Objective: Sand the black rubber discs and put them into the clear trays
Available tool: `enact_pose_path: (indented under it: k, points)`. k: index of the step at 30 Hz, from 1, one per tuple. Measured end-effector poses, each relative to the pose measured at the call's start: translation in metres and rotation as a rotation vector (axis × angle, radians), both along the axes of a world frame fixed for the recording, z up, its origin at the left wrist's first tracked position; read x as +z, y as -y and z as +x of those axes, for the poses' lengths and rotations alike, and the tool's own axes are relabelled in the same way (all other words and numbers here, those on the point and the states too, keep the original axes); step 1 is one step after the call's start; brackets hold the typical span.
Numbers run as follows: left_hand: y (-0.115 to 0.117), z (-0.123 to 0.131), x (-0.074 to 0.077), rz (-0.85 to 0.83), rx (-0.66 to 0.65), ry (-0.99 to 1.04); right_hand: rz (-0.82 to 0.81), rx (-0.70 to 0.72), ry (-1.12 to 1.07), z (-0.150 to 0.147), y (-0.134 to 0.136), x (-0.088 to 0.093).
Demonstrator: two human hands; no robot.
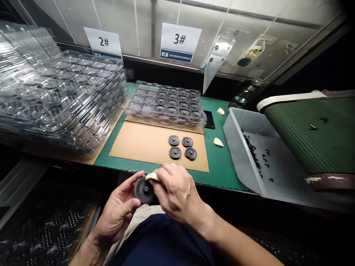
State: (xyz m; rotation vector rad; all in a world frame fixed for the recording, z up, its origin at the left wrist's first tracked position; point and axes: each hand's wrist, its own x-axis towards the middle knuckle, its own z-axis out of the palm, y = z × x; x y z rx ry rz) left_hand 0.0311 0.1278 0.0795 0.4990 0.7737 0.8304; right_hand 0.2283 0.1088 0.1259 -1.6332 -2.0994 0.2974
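My left hand (119, 208) grips a dark round disc part (142, 191) by its edge, thumb in front and fingers behind. A small metal-tipped stub stands at the disc's centre. In my right hand (177, 190) a cream-coloured pad (152, 177) is pinched and rests at the disc's upper rim. Both hands are in front of the table edge, close to my body. Beyond them, several similar dark discs (175, 152) lie in two rows on a brown cardboard sheet (138, 142). The disc's right side is partly hidden by my right hand.
A clear compartment tray (203, 120) partly filled with discs stands behind the cardboard. Stacked clear trays (91, 122) rise at the left. To the right are two cream pads (218, 142), a phone (210, 120), a plastic bin (241, 162) with small black pieces, and a green conveyor belt (310, 136).
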Motion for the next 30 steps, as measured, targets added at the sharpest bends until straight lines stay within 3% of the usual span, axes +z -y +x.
enact_pose_path:
  k: [3, 9, 13, 19, 25, 27, 30]
  points:
    - [0.004, 0.002, 0.003, -0.071, -0.042, 0.072, 0.022, 0.031, -0.073, 0.004, -0.005, -0.006]
    - [-0.005, 0.011, 0.01, -0.157, -0.108, 0.028, -0.089, -0.156, -0.486, 0.024, -0.008, -0.034]
    - [-0.015, 0.013, 0.004, -0.193, -0.094, -0.159, -0.191, -0.249, -0.505, 0.037, -0.001, -0.051]
    - [-0.009, 0.021, -0.003, -0.065, -0.004, -0.263, -0.155, -0.332, -0.489, 0.053, 0.005, -0.066]
    - [-0.006, 0.031, -0.021, -0.046, -0.078, -0.406, -0.092, -0.325, -0.489, 0.067, -0.001, -0.084]
    - [-0.021, 0.029, -0.017, -0.008, -0.068, -0.413, -0.082, -0.317, -0.464, 0.073, -0.005, -0.095]
    - [-0.057, 0.019, 0.015, 0.097, -0.009, -0.475, -0.04, -0.272, -0.432, 0.085, -0.012, -0.113]
